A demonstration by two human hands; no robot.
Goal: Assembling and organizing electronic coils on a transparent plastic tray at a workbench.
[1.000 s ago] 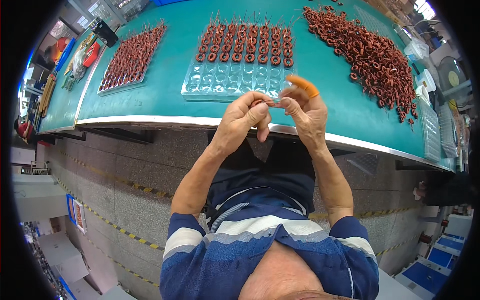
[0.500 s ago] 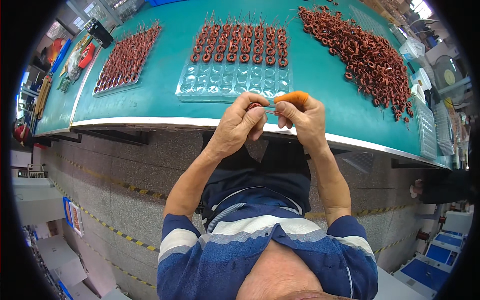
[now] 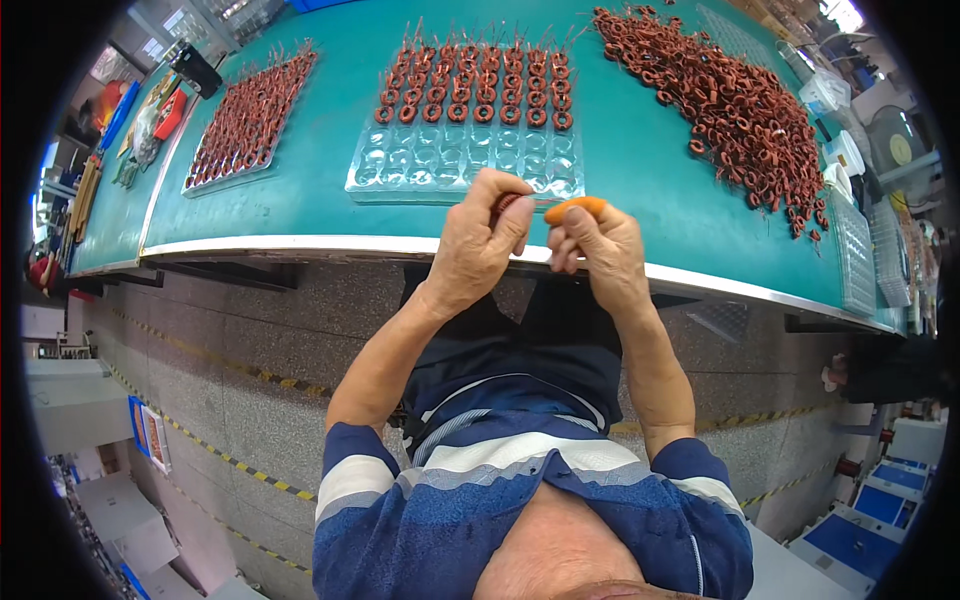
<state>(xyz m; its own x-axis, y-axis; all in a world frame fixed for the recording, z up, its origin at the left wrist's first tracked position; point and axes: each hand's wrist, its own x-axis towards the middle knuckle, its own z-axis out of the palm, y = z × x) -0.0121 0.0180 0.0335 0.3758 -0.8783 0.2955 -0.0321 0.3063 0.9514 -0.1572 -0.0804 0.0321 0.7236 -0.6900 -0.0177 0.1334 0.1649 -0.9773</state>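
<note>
Over the table's front edge, my left hand (image 3: 470,240) pinches a ring-shaped wire coil (image 3: 507,205) wound in reddish copper wire. My right hand (image 3: 610,250), with an orange cover (image 3: 574,209) on one finger, is closed just beside it. A lead wire (image 3: 541,198) runs from the coil toward the right fingertips, which hide its end. Just beyond both hands lies a clear plastic tray (image 3: 425,160) with round pockets. Its far rows hold upright coils (image 3: 485,112) with their leads sticking up; the near rows are bare.
A large heap of loose coils (image 3: 740,120) covers the right part of the green table (image 3: 320,150). At left stands a filled coil tray (image 3: 250,120), with a black cylinder (image 3: 195,68) and a red bin (image 3: 171,113) behind it. Stacked clear trays (image 3: 888,255) sit at the far right.
My right fingers have shifted and curled, and the orange-covered finger has tipped lower. The lead wires show less than before. My left hand keeps hold of the coil in nearly the same place.
</note>
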